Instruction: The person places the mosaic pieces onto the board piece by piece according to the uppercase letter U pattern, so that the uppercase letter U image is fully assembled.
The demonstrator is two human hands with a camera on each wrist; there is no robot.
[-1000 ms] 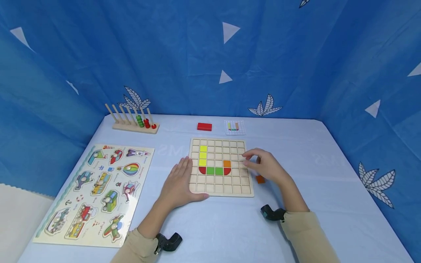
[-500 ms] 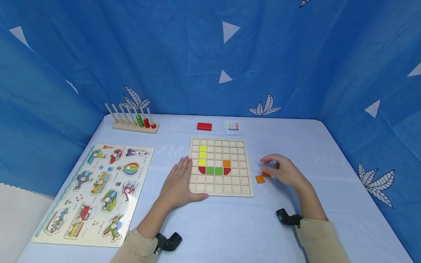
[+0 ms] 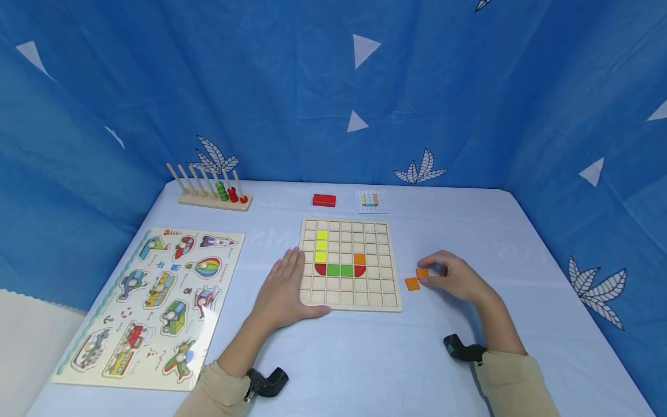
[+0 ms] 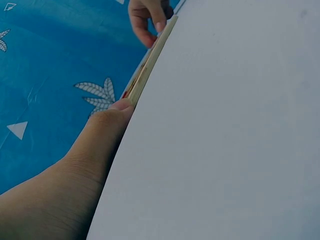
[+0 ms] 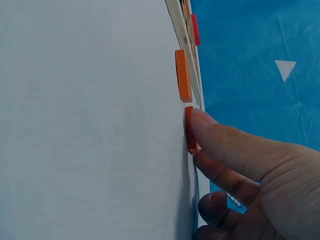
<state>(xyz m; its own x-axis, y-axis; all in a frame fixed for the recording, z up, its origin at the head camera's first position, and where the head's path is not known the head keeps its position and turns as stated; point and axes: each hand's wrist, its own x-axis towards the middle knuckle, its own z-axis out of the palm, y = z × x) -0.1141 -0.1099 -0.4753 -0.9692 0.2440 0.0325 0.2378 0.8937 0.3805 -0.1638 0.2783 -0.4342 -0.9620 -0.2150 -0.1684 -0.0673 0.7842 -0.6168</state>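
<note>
A wooden grid board [image 3: 344, 295] lies mid-table. It carries yellow squares [image 3: 321, 245], green squares [image 3: 340, 270], red rounded corner pieces [image 3: 359, 270] and one orange square [image 3: 359, 259]. My left hand [image 3: 280, 289] rests along the board's left edge, fingers straight, its thumb [image 4: 121, 104] at the near edge. Right of the board, my right hand [image 3: 454, 278] pinches an orange square tile [image 3: 422, 273] between thumb and index finger, down at the tabletop. Just beside it lies another orange square tile [image 3: 412, 284], seen edge-on as an orange tile [image 5: 183, 75] in the right wrist view.
Behind the board are a red block [image 3: 324, 200] and a pattern card [image 3: 372, 201]. A peg stand with green and red beads [image 3: 215, 201] stands at the back left. A vehicle puzzle board [image 3: 151, 307] covers the left side. Blue cloth [image 3: 292, 87] hangs behind the table.
My right hand has moved right, away from the board's edge, and come down onto an orange tile, which it now pinches. The left hand and the board have stayed still.
</note>
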